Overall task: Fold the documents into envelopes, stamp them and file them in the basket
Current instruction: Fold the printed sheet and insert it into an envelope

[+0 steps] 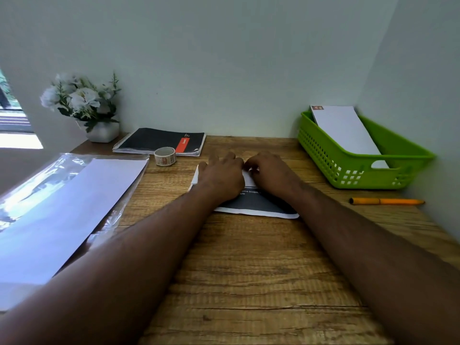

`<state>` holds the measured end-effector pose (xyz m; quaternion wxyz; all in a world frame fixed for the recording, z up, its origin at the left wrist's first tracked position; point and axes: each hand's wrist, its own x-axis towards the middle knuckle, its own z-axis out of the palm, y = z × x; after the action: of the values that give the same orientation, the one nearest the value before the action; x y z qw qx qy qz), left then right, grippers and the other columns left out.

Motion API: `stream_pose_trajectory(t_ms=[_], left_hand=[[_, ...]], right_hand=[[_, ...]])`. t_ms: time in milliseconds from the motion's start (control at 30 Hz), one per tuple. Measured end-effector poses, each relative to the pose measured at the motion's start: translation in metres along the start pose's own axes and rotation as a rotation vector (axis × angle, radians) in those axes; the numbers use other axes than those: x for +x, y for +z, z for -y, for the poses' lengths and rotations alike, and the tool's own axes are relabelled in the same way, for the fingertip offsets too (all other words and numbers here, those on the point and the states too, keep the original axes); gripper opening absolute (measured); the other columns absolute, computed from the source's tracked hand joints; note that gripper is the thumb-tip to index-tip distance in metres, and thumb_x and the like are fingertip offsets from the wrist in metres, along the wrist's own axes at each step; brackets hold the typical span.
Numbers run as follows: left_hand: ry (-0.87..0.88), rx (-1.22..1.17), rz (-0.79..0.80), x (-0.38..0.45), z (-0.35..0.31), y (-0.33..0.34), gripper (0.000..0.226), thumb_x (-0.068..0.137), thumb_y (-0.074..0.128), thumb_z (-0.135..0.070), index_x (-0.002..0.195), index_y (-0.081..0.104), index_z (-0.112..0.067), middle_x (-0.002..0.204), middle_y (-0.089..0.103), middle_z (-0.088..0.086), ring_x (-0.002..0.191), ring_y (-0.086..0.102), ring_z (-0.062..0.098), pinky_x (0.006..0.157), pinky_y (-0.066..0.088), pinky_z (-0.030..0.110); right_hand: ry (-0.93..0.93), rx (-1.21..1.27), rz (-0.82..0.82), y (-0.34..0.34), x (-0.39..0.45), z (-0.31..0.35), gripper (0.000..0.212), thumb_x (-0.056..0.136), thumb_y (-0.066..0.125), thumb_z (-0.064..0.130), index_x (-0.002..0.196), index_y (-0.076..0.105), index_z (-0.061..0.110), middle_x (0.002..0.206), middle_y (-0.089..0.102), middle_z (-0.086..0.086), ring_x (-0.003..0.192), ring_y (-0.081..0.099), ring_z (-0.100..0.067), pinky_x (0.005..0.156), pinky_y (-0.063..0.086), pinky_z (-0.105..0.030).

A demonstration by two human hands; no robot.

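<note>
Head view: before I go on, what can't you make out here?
- Document: its print, mostly hidden under the left hand and right hand.
- Fold line: covered by the fingers of both hands.
- Stamp on the envelope in the basket: too small.
- Envelope stack: cut off by the left edge.
</note>
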<state>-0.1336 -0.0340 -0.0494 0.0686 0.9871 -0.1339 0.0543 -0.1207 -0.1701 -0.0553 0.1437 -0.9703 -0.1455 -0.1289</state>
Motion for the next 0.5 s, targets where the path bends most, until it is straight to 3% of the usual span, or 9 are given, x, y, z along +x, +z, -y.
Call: stream_pose_trajectory(t_ms=[233, 333, 433, 500], left_hand=[[-0.003, -0.053, -0.007, 0.006, 0.005, 0.003, 0.038, 0.1, 0.041, -0.032, 0.136, 0.044, -0.024, 0.145, 0.037, 0.001, 0.135, 0.03, 0.034, 0.101, 0.032, 0.053], [0.012, -0.039, 0.033, 0.009, 0.008, 0.0, 0.034, 0.1, 0.043, -0.034, 0.133, 0.045, -0.028, 0.146, 0.037, 0.0, 0.135, 0.032, 0.033, 0.103, 0.03, 0.054], [0.029, -0.027, 0.061, 0.012, 0.016, -0.005, 0.034, 0.098, 0.049, -0.022, 0.131, 0.047, -0.031, 0.146, 0.039, 0.001, 0.136, 0.034, 0.031, 0.108, 0.029, 0.055], [0.065, -0.062, 0.05, 0.014, 0.023, -0.007, 0.04, 0.094, 0.052, -0.009, 0.127, 0.052, -0.03, 0.144, 0.044, 0.002, 0.132, 0.04, 0.027, 0.107, 0.037, 0.048]], right_hand=[[-0.095, -0.022, 0.085, -0.007, 0.004, -0.002, 0.03, 0.094, 0.052, 0.015, 0.12, 0.066, 0.018, 0.116, 0.066, -0.007, 0.104, 0.059, -0.022, 0.088, 0.044, -0.031], [-0.131, -0.034, 0.131, -0.015, 0.005, -0.008, 0.027, 0.094, 0.054, 0.018, 0.118, 0.067, 0.014, 0.116, 0.066, -0.004, 0.096, 0.056, -0.013, 0.078, 0.035, -0.022], [-0.15, -0.018, 0.162, -0.023, 0.004, -0.011, 0.025, 0.092, 0.058, 0.017, 0.115, 0.068, 0.016, 0.114, 0.066, -0.001, 0.086, 0.048, -0.003, 0.068, 0.032, -0.016], [-0.164, 0.001, 0.179, -0.027, 0.001, -0.012, 0.024, 0.091, 0.06, 0.016, 0.113, 0.07, 0.016, 0.112, 0.067, 0.001, 0.084, 0.048, -0.001, 0.062, 0.029, -0.006]])
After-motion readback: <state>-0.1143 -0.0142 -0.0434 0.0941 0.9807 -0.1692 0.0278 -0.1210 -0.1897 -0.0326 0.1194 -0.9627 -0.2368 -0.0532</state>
